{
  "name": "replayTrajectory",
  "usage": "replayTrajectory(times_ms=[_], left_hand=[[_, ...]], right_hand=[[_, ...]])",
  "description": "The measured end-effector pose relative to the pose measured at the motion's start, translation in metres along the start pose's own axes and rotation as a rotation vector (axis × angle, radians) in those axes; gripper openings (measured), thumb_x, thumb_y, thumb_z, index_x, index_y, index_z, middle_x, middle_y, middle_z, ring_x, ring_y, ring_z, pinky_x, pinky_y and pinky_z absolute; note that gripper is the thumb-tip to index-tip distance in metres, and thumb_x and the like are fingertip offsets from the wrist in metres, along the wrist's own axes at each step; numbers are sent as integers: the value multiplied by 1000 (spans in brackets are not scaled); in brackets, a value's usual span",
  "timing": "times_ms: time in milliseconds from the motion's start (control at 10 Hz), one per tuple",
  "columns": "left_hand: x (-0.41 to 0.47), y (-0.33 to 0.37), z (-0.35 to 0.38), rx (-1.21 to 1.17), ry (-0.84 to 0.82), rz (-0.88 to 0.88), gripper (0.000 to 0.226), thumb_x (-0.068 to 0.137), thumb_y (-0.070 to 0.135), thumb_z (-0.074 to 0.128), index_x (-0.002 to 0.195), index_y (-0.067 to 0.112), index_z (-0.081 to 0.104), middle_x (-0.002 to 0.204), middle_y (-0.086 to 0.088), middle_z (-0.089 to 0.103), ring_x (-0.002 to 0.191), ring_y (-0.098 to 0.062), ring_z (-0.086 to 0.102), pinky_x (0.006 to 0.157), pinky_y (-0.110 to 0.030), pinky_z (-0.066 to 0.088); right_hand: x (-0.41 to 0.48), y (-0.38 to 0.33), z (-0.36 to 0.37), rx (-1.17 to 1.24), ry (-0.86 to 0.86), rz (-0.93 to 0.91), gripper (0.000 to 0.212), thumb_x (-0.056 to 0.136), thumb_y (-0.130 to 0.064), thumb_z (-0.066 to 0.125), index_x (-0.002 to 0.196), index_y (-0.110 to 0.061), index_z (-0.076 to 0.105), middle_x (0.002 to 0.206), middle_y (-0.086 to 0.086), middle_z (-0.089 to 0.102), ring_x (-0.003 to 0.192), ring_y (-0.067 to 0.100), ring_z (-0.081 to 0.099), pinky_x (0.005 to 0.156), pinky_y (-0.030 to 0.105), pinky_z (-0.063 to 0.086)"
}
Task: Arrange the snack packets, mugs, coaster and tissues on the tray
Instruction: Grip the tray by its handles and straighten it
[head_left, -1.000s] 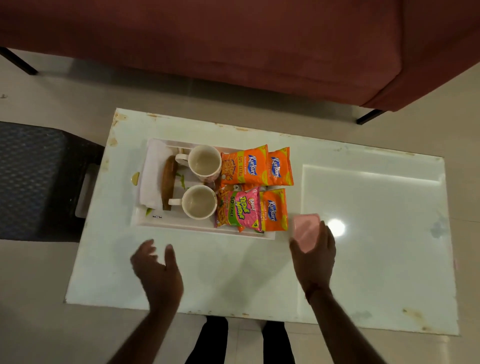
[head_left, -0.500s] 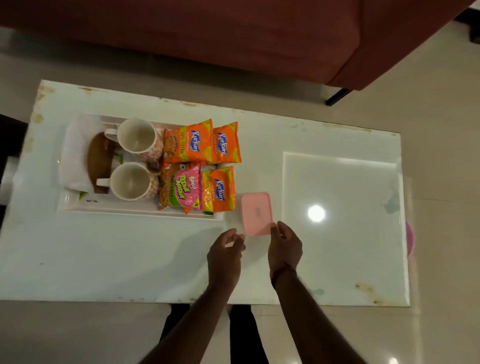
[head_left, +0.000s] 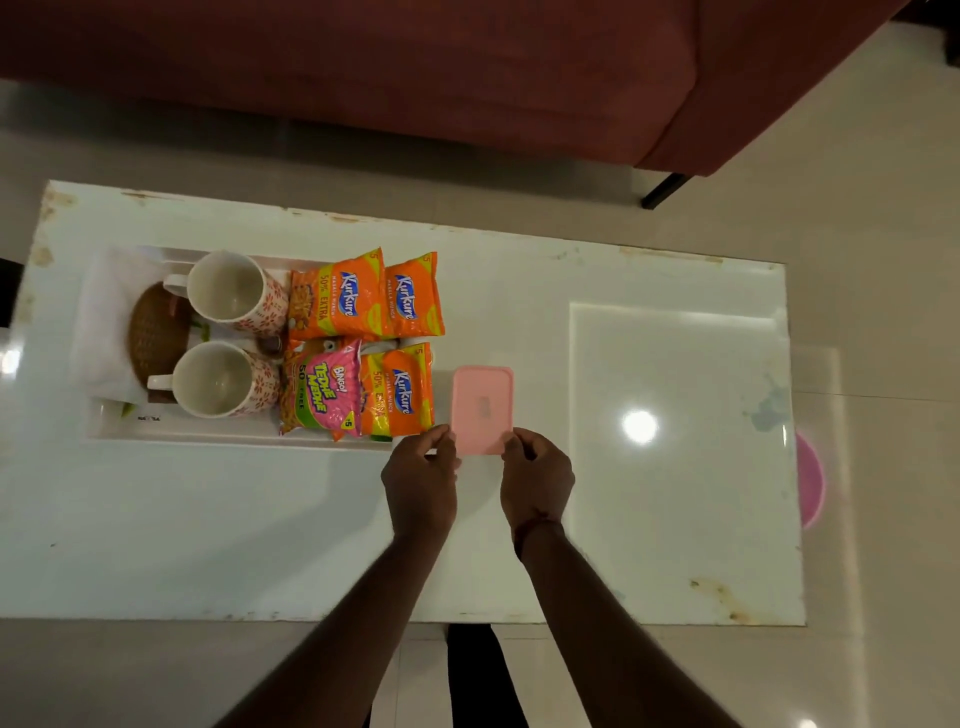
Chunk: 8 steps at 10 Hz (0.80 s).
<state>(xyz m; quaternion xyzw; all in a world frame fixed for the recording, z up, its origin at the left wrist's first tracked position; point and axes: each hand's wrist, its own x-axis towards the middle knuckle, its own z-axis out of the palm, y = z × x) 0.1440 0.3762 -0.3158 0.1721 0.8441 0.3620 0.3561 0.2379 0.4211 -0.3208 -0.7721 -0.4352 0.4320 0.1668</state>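
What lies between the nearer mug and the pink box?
Head view: from the nearer mug, the pink Bingo packet, then the orange Kurkure packet beside the pink box.

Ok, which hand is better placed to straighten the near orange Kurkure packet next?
Left, probably. The left hand pinches the pink box's near left corner, right beside that Kurkure packet; the right hand holds the other near corner, with the box in between.

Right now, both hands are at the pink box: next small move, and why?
Probably slide the pink rectangular plastic box left, flush beside the white tray. The left hand and right hand pinch its near corners; it lies on the white table just right of the orange snack packets filling that end.
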Motion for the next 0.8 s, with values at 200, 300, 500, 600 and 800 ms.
replayTrajectory(times_ms=[200,300,500,600,800], left_hand=[[5,11,5,48,37,55,29,94,21,61,118,6,69,116,-10,71,89,-27,72,75,-45,61],[6,12,5,78,58,60,28,94,23,62,116,8,70,119,-8,70,93,-30,71,77,-49,60],[7,8,2,241,69,79,27,92,28,64,114,15,72,112,-5,74,86,-23,73,74,-44,61],[8,8,1,272,57,94,26,92,29,65,113,15,72,109,-4,75,84,-22,72,73,-40,60],[11,14,-8,229,-3,126,26,93,23,63,114,10,71,109,-7,74,89,-22,72,77,-42,61]], right_hand=[[11,-13,6,10,9,7,22,92,-16,57,103,-15,76,96,-2,75,83,11,62,80,21,45],[13,-13,8,-10,8,12,22,92,-17,57,103,-15,76,96,-1,76,83,12,62,79,21,45],[14,-12,10,-34,-2,2,22,93,-17,56,101,-15,76,88,-5,73,81,12,62,77,20,44],[14,-13,10,-45,9,-2,22,92,-16,57,100,-15,77,87,-5,72,80,12,61,77,21,45],[17,-17,12,16,-54,146,19,90,-24,60,86,-12,74,84,4,72,83,23,63,80,31,51]])
